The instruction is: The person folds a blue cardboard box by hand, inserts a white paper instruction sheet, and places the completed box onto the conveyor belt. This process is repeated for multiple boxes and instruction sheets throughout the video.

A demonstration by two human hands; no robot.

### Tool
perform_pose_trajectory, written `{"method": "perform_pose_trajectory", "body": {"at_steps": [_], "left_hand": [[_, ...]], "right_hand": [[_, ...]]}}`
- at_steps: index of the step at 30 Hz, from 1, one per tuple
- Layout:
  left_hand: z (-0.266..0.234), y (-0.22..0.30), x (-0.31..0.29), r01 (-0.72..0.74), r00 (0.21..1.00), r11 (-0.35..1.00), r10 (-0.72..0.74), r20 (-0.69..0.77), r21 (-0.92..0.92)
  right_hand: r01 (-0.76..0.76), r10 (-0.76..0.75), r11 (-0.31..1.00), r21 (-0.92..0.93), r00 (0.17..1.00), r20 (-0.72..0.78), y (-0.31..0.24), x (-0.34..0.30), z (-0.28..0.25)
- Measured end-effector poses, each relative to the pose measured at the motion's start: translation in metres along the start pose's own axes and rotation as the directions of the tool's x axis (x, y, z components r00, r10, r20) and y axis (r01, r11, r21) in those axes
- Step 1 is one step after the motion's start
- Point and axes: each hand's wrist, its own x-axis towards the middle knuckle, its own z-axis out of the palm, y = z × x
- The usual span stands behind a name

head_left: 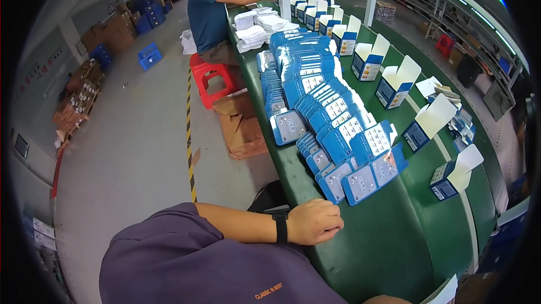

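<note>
My left hand, with a black band at the wrist, rests on the green work surface with its fingers curled into a loose fist. Nothing shows in it. Just beyond its knuckles lie flat blue-and-white printed packages, fanned out in long overlapping rows. A sliver of bare skin at the lower edge seems to belong to my right arm; the hand itself is out of the picture. Near it a white flap or sheet pokes in, and I cannot tell whether it is held.
Open blue boxes with raised white lids stand in a line along the right. White paper stacks lie farther up. A co-worker sits beside the table by a red stool. A brown carton stands on the floor.
</note>
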Motion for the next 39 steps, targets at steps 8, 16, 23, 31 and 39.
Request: {"method": "perform_pose_trajectory", "body": {"at_steps": [8, 16, 23, 31, 39], "left_hand": [[0.0, 0.002, 0.003, -0.028, 0.999, 1.0, 0.028, -0.046, 0.0], [-0.001, 0.003, 0.004, -0.029, 0.998, 1.0, 0.029, -0.057, -0.002], [-0.001, 0.003, 0.004, -0.023, 0.998, 1.0, 0.023, -0.052, -0.005], [-0.015, 0.0, 0.005, 0.019, 1.0, 0.999, -0.019, 0.023, -0.029], [-0.044, -0.011, 0.069, 0.108, 0.993, 0.994, -0.108, 0.047, -0.012]], "right_hand": [[0.009, -0.017, 0.998, 0.058, 0.988, 0.15, 0.001, -0.005, -0.008], [0.01, -0.037, 0.995, 0.098, 0.96, 0.278, 0.001, -0.007, -0.013], [-0.015, -0.041, 0.989, 0.146, 0.927, 0.374, 0.0, -0.005, -0.018], [-0.235, 0.24, 0.971, -0.049, 0.953, 0.185, 0.013, 0.001, -0.061], [-0.948, -0.043, 0.317, 0.041, -0.058, -0.997, 0.187, -0.126, -0.123]]}}
